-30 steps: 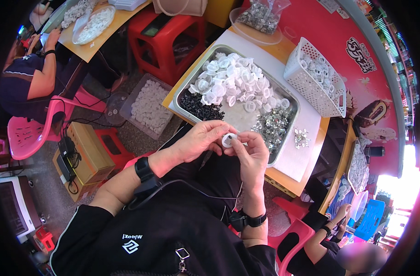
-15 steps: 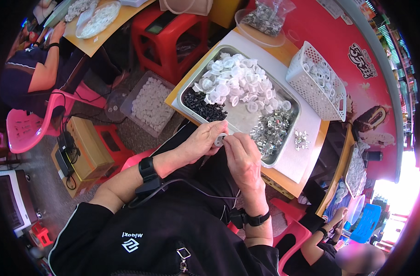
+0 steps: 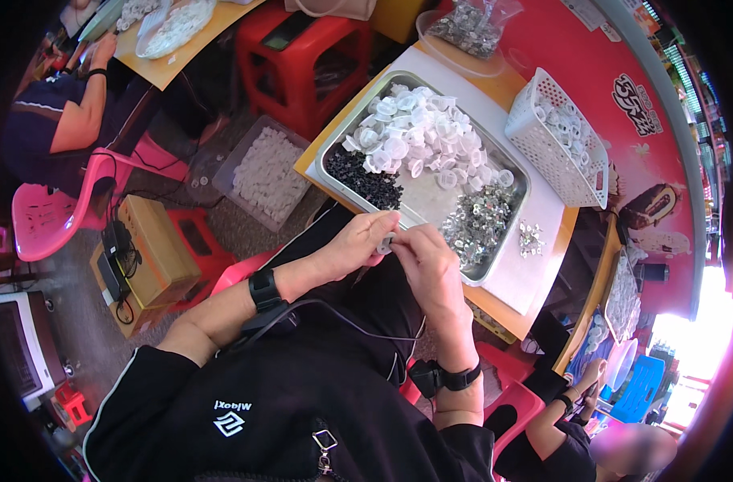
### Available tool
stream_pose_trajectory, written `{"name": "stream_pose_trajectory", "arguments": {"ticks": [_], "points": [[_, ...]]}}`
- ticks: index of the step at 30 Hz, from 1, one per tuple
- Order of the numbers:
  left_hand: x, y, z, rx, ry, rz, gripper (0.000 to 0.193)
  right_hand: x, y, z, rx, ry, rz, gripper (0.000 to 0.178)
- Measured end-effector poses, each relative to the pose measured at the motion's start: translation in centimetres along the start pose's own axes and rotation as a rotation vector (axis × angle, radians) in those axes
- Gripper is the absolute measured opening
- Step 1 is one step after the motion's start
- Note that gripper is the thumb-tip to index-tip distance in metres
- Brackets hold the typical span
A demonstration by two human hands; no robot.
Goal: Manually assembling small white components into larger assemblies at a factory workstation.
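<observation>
Tray [image 3: 426,195] sits on a white sheet [image 3: 507,291] on the wooden table [image 3: 573,218]; its near rim runs slantwise just beyond the hands. Room inside: a patch of bare tray floor mid-tray, hemmed by clear-white caps [image 3: 422,132] far, black bits [image 3: 362,178] left, metal pieces [image 3: 485,221] right. Right of the tray, a strip of sheet carries a few loose metal pieces [image 3: 530,239]; white perforated basket [image 3: 571,181] bounds the far right. Left of the table, lower: plastic bin [image 3: 284,218] of white parts, red stool [image 3: 298,76] farther off. Near side, black trousers [image 3: 362,309] lie under the hands; the forearms leave a gap between them there.

Hands meet just short of the tray's near rim. Left hand [image 3: 354,247]: thumb and fingers closed on a white round piece [image 3: 385,244], held up off the tray, above the lap; far fingers partly hidden. Right hand [image 3: 434,269]: thumb and fingertips pinched together, touching the piece's right side; can't tell if they grip the piece itself or a small part against it. Other right fingers curled in. Hardly any gap between the two sets of fingertips.
</observation>
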State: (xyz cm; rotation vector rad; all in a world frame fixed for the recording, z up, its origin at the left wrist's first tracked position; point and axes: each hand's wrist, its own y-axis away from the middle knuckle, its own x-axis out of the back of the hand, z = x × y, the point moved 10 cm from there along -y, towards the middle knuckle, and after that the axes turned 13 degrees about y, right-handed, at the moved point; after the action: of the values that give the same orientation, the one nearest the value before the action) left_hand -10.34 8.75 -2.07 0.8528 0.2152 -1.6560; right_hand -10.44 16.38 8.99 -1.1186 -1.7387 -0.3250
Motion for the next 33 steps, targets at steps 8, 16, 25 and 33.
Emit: {"name": "stream_pose_trajectory", "arguments": {"ticks": [8,16,25,33], "points": [[-2.3,-0.2,3.4,-0.165,0.006,-0.134,0.034,-3.1,2.7,5.0,-0.606,-0.696,0.079,0.012],[-3.3,1.9,8.7,-0.607,-0.475,-0.142,0.015,-0.4,2.7,5.5,-0.575,-0.695,0.261,0.008],[-6.5,5.6,11.5,-1.051,-0.884,-0.094,0.021,4.1,1.9,1.8,-0.239,-0.147,0.437,0.019],[-6.5,6.0,10.9,-1.109,-0.873,-0.085,0.018,4.9,2.1,0.0,-0.11,0.055,0.505,0.024]]}}
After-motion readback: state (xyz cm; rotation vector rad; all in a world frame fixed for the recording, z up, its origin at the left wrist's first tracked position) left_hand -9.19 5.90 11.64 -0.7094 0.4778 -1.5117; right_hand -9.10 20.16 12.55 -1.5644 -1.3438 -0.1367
